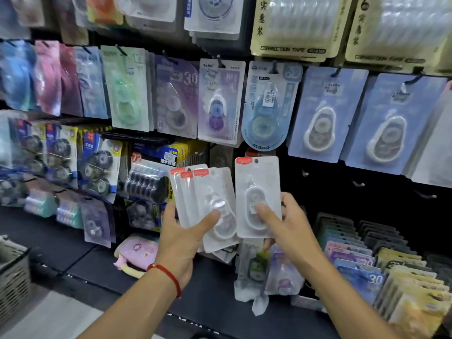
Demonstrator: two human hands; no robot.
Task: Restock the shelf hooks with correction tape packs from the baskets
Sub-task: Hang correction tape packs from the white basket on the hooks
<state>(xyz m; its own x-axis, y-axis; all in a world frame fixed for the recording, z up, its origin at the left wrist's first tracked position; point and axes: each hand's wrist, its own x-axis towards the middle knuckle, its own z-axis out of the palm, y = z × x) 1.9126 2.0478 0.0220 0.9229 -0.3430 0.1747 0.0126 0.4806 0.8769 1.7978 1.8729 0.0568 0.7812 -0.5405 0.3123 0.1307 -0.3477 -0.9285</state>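
**Legible markings on the shelf display**

Gold multipack (292,28), top row: "CORRECTION TAPE" along its lower edge. Purple pack (177,96), middle row: numeral "30". Lilac pack (221,101) beside it: "BaBa" at upper left corner. Blue card (362,281), lower right bins: "30". Remaining print is blurred and unreadable.

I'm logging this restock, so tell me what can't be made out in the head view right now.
- Exact count of the fanned packs in the left hand: they overlap each other.
- Print on the single pack in the right hand: too small and blurred.
- The basket: cut off by the left edge, contents unseen.
- Loose packs on the shelf: partly hidden behind the right hand.
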